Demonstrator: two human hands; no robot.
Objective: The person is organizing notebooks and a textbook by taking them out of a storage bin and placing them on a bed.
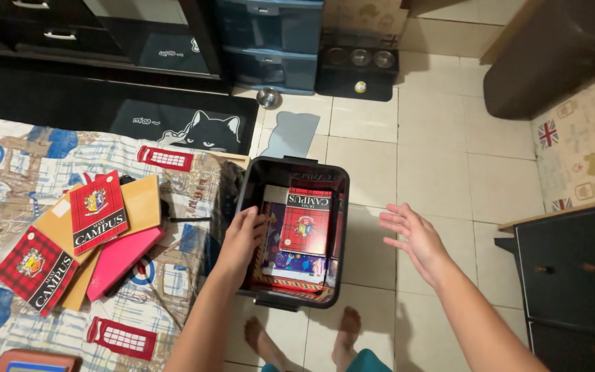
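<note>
Two hands: both in view above the tiled floor (435, 172).
Left hand (244, 234): fingers curled over the left rim of the dark rectangular plastic bin (246, 189), reaching inside, touching the stacked books; gripping or only touching, hard to tell.
Right hand (411, 234): open, fingers spread, empty, hovering right of the bin, apart from it.
Bin contents: red tartan-covered notebook (306, 222) on top of the stack.
Bin position: on the floor, beside the patterned mat (29, 151).
Mat: two more red tartan notebooks (98, 210), tan folders (142, 200), pink folder (124, 258).
Feet: bare, just below the bin.

Left hand (244, 234) reaches into dark bin (246, 189) holding notebooks (306, 222).
</note>
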